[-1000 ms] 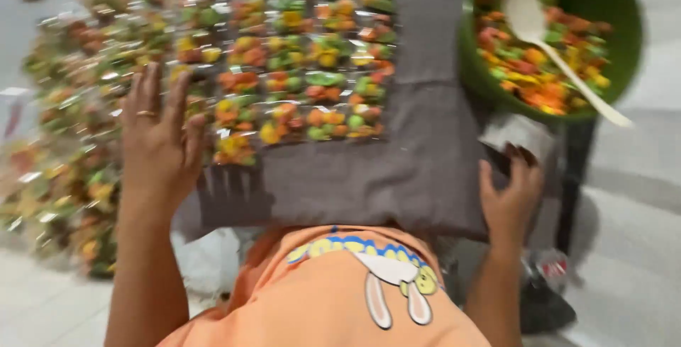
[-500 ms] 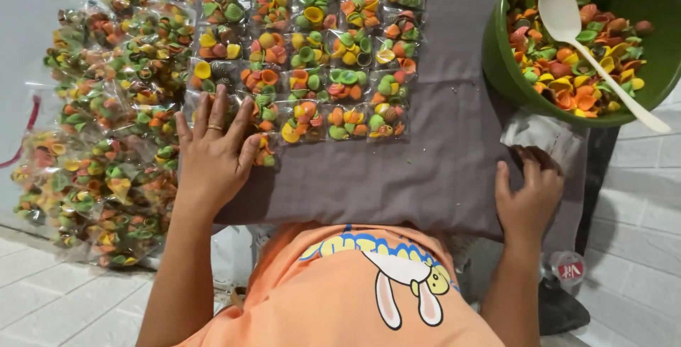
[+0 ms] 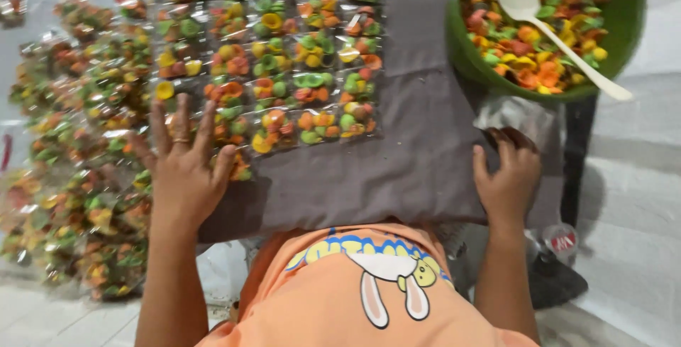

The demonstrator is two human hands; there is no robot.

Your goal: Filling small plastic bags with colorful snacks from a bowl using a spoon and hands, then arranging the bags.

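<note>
Left hand (image 3: 183, 170) flat, fingers spread wide, on the sealed snack packets (image 3: 269, 70) left of the green bowl (image 3: 624, 28). Right hand (image 3: 507, 180) curled on clear bags (image 3: 514, 114) just below it. Press evenly; keep rows aligned.

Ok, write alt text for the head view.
A person's left hand, fingers spread, rests flat on small clear packets of colourful snacks laid in rows on a grey cloth. The right hand touches clear plastic beside a green bowl holding a white spoon.

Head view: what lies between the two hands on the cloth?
In the head view, only bare grey cloth lies between the left hand and right hand; the packet rows sit farther up.
</note>
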